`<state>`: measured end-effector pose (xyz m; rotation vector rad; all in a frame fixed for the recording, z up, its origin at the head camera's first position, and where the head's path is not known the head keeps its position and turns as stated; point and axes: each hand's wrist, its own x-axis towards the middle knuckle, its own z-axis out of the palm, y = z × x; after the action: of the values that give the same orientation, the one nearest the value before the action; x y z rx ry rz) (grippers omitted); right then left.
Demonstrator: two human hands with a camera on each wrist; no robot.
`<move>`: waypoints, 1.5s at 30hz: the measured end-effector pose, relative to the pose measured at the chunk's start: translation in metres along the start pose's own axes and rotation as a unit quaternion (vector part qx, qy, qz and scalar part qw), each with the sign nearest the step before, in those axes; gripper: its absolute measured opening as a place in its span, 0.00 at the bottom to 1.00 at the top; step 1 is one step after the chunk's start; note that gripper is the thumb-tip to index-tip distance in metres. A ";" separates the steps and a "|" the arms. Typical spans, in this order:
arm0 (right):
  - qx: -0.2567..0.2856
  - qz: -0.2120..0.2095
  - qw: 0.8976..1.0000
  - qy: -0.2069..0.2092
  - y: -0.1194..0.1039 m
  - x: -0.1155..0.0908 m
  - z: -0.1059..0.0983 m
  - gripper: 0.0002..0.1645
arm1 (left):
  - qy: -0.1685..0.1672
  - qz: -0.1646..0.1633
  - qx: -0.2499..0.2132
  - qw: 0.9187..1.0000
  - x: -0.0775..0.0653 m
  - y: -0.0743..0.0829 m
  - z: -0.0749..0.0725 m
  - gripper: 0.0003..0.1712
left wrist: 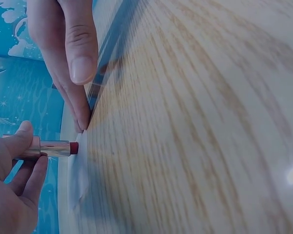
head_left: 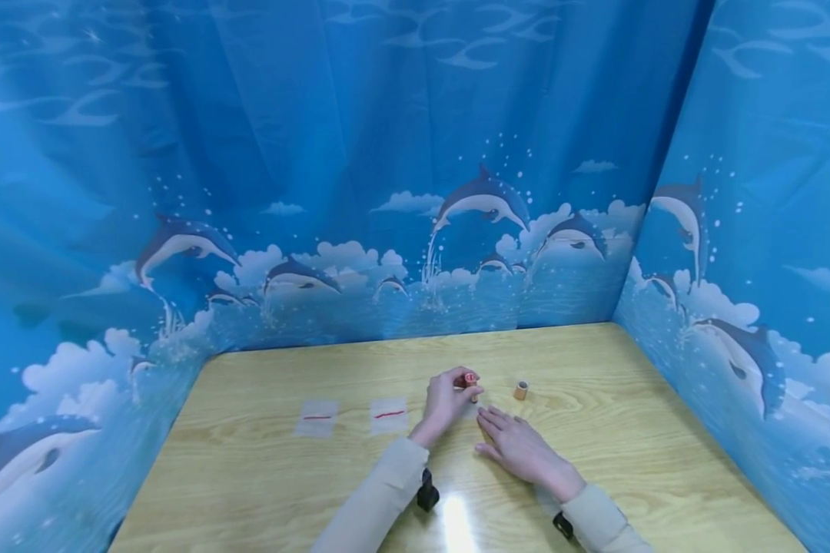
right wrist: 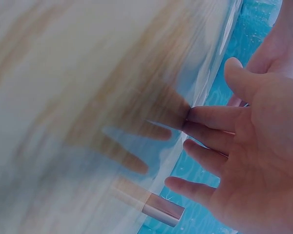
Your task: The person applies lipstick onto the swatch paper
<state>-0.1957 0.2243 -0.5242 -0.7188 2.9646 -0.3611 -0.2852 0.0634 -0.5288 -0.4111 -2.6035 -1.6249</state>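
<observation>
Dolphin-print curtain (head_left: 387,138) behind a wood-grain table (head_left: 249,476). Reference for places: the cap (head_left: 521,392), standing with its open end up.

Left of the cap: lipstick (left wrist: 53,147), pinched between thumb and fingers of the left hand (head_left: 445,398), red tip down at the sheet (left wrist: 78,185). Contact or hair's gap: cannot tell. Nearer the person than the cap: right hand (head_left: 523,448), fingers straight, fingertips at the sheet's edge. Farther left of the cap: two papers (head_left: 389,425), each with one red line.

Step in hand, judged: a stroke on the sheet. Advise light, even pressure, so the soft tip neither snaps nor smears; fingertips should pin the edge, clear of the stroke's path.

Views compared: only head shows both marked papers, but it hides the tip. Left wrist gives the tip side-on. Right wrist gives fingertips and cap with reflections in the tabletop; lipstick not visible there.
</observation>
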 end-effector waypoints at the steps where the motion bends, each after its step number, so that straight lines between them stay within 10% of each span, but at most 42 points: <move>1: -0.001 0.000 1.000 0.000 0.000 0.000 0.000 0.36 | 0.001 0.000 -0.001 1.000 0.000 0.000 0.000 0.07; 45: 0.000 0.003 1.000 0.002 -0.004 0.000 -0.002 0.36 | 0.027 -0.014 0.005 1.000 -0.011 -0.015 -0.020 0.11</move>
<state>-0.1938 0.2214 -0.5216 -0.7107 2.9699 -0.3611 -0.2802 0.0372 -0.5350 -0.3278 -2.5882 -1.6074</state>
